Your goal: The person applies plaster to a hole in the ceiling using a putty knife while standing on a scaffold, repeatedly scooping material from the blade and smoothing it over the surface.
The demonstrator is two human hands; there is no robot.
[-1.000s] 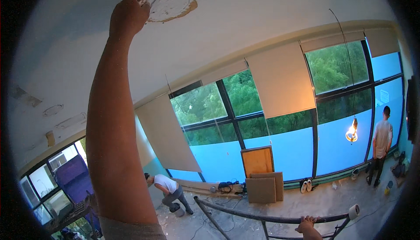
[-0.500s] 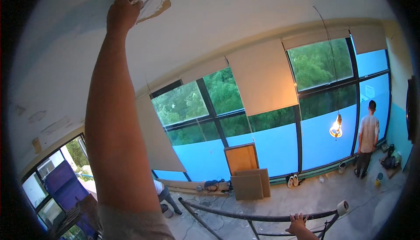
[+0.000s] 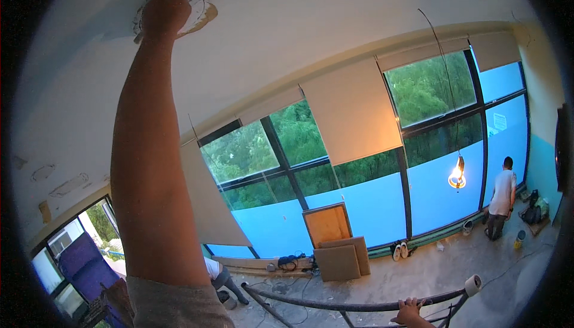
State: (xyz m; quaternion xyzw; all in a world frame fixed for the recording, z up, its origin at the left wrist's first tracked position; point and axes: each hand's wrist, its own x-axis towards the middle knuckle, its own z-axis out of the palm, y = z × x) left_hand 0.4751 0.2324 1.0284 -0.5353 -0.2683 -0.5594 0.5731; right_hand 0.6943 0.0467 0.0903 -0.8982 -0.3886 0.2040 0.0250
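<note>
White plaster rings the ceiling patch [image 3: 194, 11] at far upper left, where the left hand [image 3: 164, 12] presses flat; whether its fingers are spread or closed I cannot tell. The patch looks thin, crumbly and light, best worked from its edges. The right hand [image 3: 409, 313] is wrapped around the dark scaffold rail [image 3: 359, 305] below.

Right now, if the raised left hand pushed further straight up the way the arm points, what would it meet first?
The left hand already presses against the rough patch on the white ceiling. Nothing shows between them, so it would likely meet that patch and the ceiling behind it at once.
</note>
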